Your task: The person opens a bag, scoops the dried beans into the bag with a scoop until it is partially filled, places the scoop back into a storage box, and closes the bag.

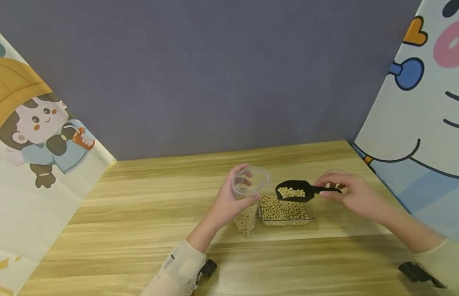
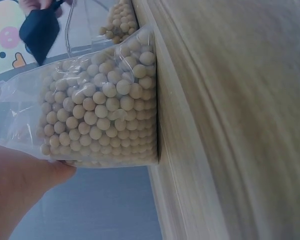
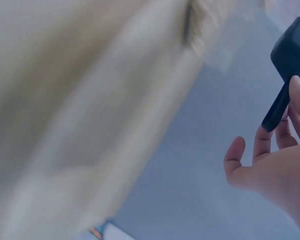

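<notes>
My left hand [image 1: 229, 199] grips a clear plastic bag [image 2: 97, 107] near its wide-open mouth, thumb on the near side. Round, pale yellow soybeans [image 2: 105, 100] fill the bag's lower part, and its bottom is down at the wooden table. With thumb and fingers my right hand [image 1: 342, 189] pinches the handle of a black scoop [image 1: 307, 190]. A small heap of soybeans lies in the scoop, which is held level just right of the bag's mouth. Below the scoop, a clear rectangular tray [image 1: 288, 223] of soybeans stands on the table, right beside the bag.
The wood-grain table [image 1: 140, 230] reaches back to a plain grey wall [image 1: 214, 82]. Cartoon-printed panels [image 1: 48, 135] flank the table at left and right. Dark wrist devices [image 1: 207, 268] sit at both sleeves.
</notes>
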Motion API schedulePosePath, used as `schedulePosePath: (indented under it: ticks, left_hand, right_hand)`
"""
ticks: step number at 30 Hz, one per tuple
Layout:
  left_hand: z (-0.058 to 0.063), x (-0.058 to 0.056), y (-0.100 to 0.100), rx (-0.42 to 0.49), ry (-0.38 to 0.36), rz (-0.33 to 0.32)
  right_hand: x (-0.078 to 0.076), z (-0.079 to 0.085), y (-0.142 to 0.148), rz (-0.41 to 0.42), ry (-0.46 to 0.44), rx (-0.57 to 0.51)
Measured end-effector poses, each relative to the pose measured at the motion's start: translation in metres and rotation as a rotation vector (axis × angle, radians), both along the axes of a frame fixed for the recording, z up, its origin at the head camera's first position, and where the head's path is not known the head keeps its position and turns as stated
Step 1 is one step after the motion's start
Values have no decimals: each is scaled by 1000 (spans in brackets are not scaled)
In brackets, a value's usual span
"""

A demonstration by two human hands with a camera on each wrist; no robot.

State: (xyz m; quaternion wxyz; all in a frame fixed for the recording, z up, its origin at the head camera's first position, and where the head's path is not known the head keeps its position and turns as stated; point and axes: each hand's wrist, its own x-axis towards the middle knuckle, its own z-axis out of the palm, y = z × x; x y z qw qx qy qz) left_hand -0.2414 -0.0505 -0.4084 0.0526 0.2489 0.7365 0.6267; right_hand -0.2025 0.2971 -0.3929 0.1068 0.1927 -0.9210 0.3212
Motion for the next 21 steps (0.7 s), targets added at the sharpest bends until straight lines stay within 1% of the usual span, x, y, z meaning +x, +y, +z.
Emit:
schedulePosePath:
  ticks: [1,3,5,7,10,13,16,21]
  left_hand:
    - [0,0,0,-4,1,-1]
    - [1,1,1,-12,1,-3]
    - [1,1,2,-15,4,-3]
    - [1,1,2,-19,11,-2]
    - [1,1,2,-29,22,4]
    - [-1,0,2,-45,27,7]
    - [-1,0,2,-48,19,5]
    - [-1,0,4,-37,6,-5]
  right_hand:
    - [0,6,5,-23,24,32]
    - [-2,20,12,-59,58,59]
    - [-4,34,13,-84,73,78]
    - [-6,48,8,-88,70,85]
    - [-9,65,-8,-73,51,110]
    - [-12,76,-28,-20,60,122]
    - [-13,85,-44,13,63,132]
    - [-12,96,-58,15,77,163]
